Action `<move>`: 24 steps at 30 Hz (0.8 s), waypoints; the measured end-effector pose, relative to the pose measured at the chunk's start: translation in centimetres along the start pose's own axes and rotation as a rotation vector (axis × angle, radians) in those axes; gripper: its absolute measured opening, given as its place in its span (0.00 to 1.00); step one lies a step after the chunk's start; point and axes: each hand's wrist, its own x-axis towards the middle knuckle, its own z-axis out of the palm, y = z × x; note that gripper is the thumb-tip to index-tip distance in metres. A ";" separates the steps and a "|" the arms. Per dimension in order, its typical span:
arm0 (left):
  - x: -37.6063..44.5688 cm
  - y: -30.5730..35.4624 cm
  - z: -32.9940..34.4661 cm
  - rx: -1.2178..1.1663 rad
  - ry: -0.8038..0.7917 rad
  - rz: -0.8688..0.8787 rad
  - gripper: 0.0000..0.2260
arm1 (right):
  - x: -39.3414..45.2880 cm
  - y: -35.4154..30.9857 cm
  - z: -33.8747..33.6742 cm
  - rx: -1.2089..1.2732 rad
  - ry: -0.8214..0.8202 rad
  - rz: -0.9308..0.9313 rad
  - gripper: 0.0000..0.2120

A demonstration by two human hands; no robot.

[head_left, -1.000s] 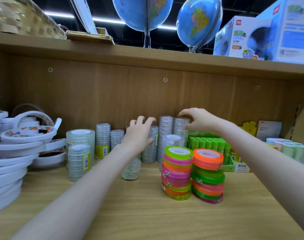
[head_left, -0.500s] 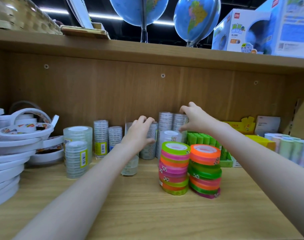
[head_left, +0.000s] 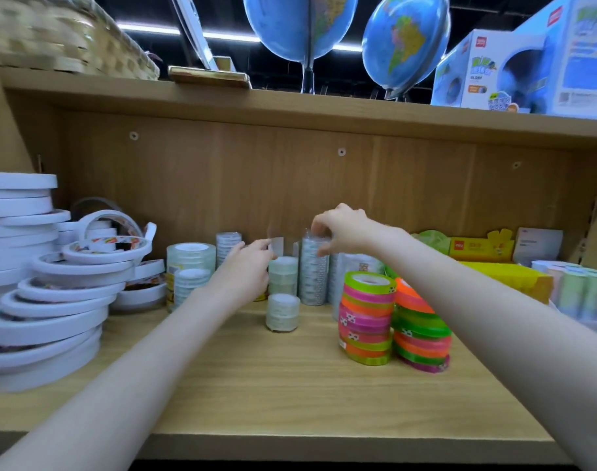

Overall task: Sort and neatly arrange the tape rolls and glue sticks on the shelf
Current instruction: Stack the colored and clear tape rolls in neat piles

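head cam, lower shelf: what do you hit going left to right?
White tape rolls → wide clear tape stack → left hand → tall clear tape stack under the right hand → coloured tape stacks → yellow box → pastel rolls.

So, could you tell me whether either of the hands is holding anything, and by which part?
The right hand pinches the top of a tall clear tape stack. The left hand reaches beside it, holding nothing visible.
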 end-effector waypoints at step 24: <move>-2.4 -0.9 -0.6 -0.238 0.018 -0.178 0.17 | -2.2 -6.1 -0.3 0.096 -0.411 -0.152 0.10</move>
